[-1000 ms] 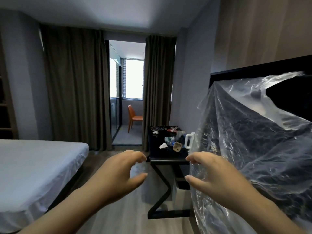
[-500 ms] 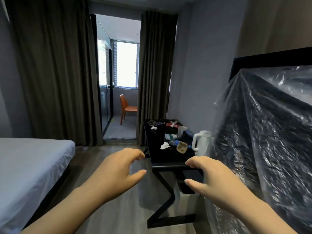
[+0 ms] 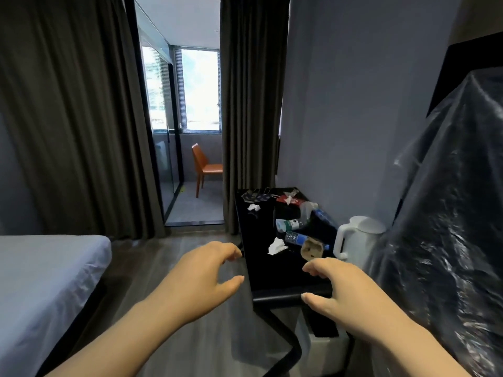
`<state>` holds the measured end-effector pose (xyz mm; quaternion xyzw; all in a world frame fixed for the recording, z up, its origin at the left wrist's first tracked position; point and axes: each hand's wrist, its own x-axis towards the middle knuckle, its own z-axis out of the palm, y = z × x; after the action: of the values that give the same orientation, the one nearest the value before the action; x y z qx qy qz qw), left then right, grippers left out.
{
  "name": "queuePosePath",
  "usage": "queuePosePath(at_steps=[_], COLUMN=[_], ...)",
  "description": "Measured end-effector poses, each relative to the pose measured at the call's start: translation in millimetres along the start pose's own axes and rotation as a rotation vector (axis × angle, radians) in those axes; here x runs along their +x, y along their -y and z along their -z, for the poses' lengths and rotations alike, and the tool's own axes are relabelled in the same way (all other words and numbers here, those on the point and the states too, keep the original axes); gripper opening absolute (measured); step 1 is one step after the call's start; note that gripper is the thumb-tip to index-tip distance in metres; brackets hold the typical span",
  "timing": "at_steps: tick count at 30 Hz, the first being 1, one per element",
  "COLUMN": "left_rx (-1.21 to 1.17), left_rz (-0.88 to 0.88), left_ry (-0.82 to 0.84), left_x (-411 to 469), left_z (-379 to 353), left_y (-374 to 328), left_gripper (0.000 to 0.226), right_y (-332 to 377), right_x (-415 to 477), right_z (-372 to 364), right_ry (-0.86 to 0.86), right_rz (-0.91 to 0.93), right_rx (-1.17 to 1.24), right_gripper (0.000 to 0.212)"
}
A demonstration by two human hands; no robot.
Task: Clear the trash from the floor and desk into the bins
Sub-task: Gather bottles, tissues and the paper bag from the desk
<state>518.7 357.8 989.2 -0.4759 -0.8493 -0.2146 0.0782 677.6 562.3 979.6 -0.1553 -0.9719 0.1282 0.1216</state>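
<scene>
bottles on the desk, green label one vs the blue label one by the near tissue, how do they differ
The green-label bottle lies farther back on the desk; the blue-label bottle lies nearer, beside the white tissue. The green-label bottle is mostly in view, while the blue-label bottle's right end is hidden behind a tan crumpled thing. Both are clear plastic and lie on their sides.

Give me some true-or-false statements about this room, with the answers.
1. The left hand and right hand hold nothing. True.
2. The black desk is bare. False: plastic bottles and crumpled tissues lie on it.
3. The chair beyond the curtains is orange. True.
4. The kettle is red. False: it is white.
</scene>
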Motion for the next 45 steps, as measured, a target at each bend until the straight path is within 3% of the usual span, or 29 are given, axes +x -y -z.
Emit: queuePosePath(at_steps=[12, 26, 34, 45], left_rx=[-0.025, -0.106, -0.184, -0.169], left_rz=[-0.048, -0.17, -0.254, -0.315], left_ry=[0.056, 0.172, 0.285, 0.414], left_x=[160.9, 340.8, 432.5, 578.2], left_z=[-50.4, -83.0, -140.6, -222.1], left_y=[104.4, 277.4, 312.2, 307.3], left_gripper=[0.038, 0.036, 0.035, 0.039], right_y=[-43.2, -46.3, -100.6, -203.2], right_x=[176.1, 371.6, 442.3, 530.2], right_z=[-36.9, -112.7, -147.1, -167.9], right_ry=[0.001, 0.015, 0.039, -0.009], right_rz=[-0.052, -0.295, -0.43, -0.561], right_rx=[0.015, 0.094, 0.111, 0.175], right_gripper=[0.048, 0.047, 0.036, 0.042])
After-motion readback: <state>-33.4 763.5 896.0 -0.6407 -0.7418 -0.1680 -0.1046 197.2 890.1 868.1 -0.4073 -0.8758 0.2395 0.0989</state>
